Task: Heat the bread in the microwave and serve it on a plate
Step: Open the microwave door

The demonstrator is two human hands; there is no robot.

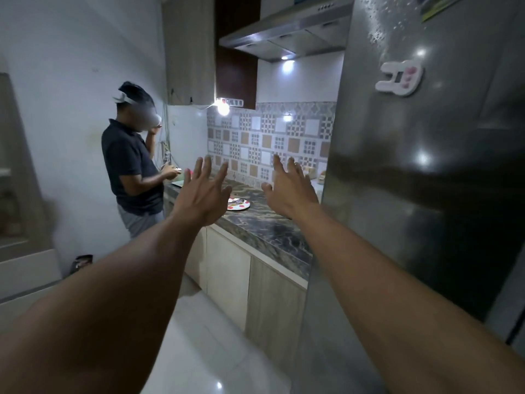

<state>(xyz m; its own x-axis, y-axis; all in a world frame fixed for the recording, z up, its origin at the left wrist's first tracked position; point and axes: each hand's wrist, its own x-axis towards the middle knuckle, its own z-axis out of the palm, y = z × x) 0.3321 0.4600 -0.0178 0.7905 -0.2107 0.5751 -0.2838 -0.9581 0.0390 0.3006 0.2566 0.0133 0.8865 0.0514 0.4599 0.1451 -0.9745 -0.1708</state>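
Observation:
Both my arms stretch forward at chest height with the fingers spread. My left hand (203, 191) and my right hand (289, 189) hold nothing and hang in the air above the near end of the dark marble counter (272, 231). A white plate with red spots (240, 205) lies on the counter just beyond and between my hands, partly hidden by my left hand. No bread or microwave shows plainly in this view.
A tall steel fridge (426, 180) fills the right side and hides the counter's right end. Another person in a dark shirt (130, 172) stands at the counter's far left. A range hood (287, 35) hangs above. Pale cabinets (227, 268) and a white tiled floor (216, 351) lie below.

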